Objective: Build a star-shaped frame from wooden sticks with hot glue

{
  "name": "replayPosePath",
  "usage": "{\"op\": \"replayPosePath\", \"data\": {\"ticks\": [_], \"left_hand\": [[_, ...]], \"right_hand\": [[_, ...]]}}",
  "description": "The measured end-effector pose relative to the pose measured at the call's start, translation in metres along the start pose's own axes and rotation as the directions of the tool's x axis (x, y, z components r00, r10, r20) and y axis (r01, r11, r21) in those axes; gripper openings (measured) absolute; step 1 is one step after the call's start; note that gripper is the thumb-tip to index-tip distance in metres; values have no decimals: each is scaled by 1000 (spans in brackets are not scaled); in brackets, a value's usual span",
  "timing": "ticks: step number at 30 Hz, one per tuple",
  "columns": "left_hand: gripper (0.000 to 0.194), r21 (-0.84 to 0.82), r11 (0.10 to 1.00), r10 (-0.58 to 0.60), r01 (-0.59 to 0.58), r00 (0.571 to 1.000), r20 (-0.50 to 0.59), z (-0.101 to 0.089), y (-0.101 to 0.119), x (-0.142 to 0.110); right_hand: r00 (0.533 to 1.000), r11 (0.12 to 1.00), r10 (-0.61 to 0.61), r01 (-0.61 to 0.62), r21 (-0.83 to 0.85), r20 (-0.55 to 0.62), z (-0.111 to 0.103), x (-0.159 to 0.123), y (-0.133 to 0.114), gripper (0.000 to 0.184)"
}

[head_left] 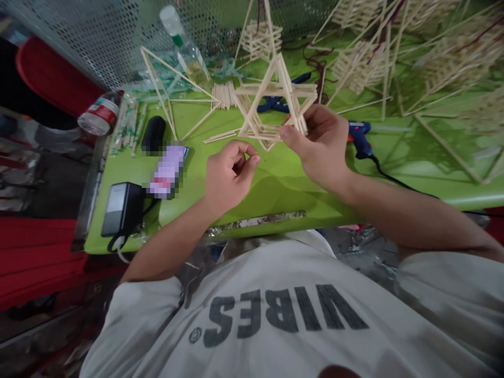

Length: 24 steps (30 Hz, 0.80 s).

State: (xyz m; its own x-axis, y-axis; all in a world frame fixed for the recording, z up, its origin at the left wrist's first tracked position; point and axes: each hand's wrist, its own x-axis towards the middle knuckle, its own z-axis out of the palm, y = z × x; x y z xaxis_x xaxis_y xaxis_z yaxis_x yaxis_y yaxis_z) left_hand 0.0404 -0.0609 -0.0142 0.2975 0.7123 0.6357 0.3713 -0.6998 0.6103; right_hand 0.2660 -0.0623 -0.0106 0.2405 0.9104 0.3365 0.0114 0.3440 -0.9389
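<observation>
My right hand (321, 144) grips the lower right corner of a star-shaped frame of pale wooden sticks (258, 102), held up above the green table. My left hand (231, 176) is closed just below and left of the frame, thumb and forefinger curled towards each other. Whether something small is between those fingertips I cannot make out. On the table behind the frame lie blue-handled pliers (270, 104), partly hidden by the sticks. A blue glue gun (360, 137) with a red light lies just right of my right hand.
A bundle of short sticks (223, 95) lies behind the frame. Left are a phone (169, 169), a black cylinder (153, 134), a black box (122, 209) and a plastic bottle (100, 113). Several stick structures (360, 65) crowd the right back. A clear bottle (185, 50) stands behind.
</observation>
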Motion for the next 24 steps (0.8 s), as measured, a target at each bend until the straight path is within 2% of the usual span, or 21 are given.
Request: {"op": "replayPosePath", "data": {"ticks": [5, 10, 13, 17, 20, 24], "left_hand": [[24, 265, 947, 186, -183, 982, 12, -1, -10, -3], [32, 509, 822, 224, -256, 967, 123, -3, -11, -2], [37, 551, 775, 245, -309, 951, 188, -4, -7, -3], [34, 592, 710, 285, -381, 925, 253, -3, -4, -7], [44, 633, 667, 252, -393, 918, 305, -4, -4, -10], [56, 642, 689, 107, -337, 923, 370, -4, 0, -8]], "right_hand": [[999, 999, -39, 38, -29, -27, 3, -3, 1, 61], [999, 999, -31, 30, -45, -12, 6, -9, 10, 65], [1000, 999, -22, 22, -33, 8, 6, -11, 15, 66], [999, 996, -41, 40, -78, -10, 5, -10, 16, 65], [998, 994, -61, 59, -87, -21, 4, -9, 17, 67], [998, 992, -61, 58, -115, -21, 5, -8, 19, 72]]}}
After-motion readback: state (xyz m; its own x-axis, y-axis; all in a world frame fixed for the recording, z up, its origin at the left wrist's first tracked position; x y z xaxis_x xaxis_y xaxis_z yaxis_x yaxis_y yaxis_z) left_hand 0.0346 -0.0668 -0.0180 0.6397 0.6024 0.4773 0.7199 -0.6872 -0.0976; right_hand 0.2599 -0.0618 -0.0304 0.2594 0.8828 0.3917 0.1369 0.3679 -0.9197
